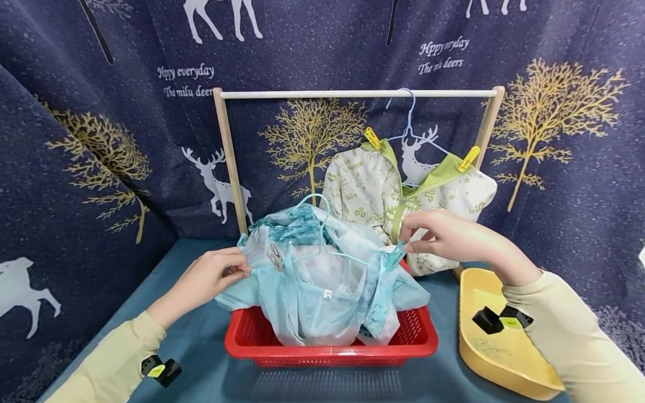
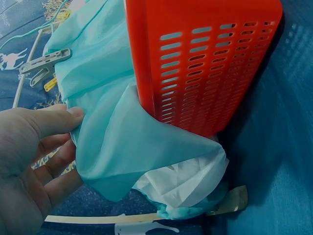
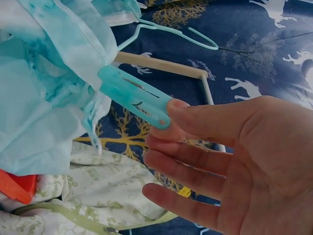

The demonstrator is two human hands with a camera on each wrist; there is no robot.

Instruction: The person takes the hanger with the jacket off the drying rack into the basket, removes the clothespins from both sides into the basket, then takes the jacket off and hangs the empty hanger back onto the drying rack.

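Note:
A light blue garment (image 1: 322, 319) hangs over a teal hanger (image 1: 322, 235) and lies in the red basket (image 1: 332, 352). My left hand (image 1: 221, 270) pinches the garment's edge between thumb and fingers, beside a grey clothespin (image 1: 275, 256) clipped at that shoulder. In the left wrist view the pinched teal cloth (image 2: 112, 142) drapes past the basket's side. At the other shoulder my right hand (image 1: 438, 238) pinches the handle end of a teal clothespin (image 3: 134, 95). The pin's far end meets the cloth; whether it bites there I cannot tell.
Behind stands a wooden rack with a white rod (image 1: 353, 94). On it a blue hanger (image 1: 410, 120) carries a green-and-white zip jacket (image 1: 363, 179) with yellow clothespins (image 1: 469, 159). A yellow tray (image 1: 509, 364) sits at the right, below my right forearm. Dark patterned fabric backs the table.

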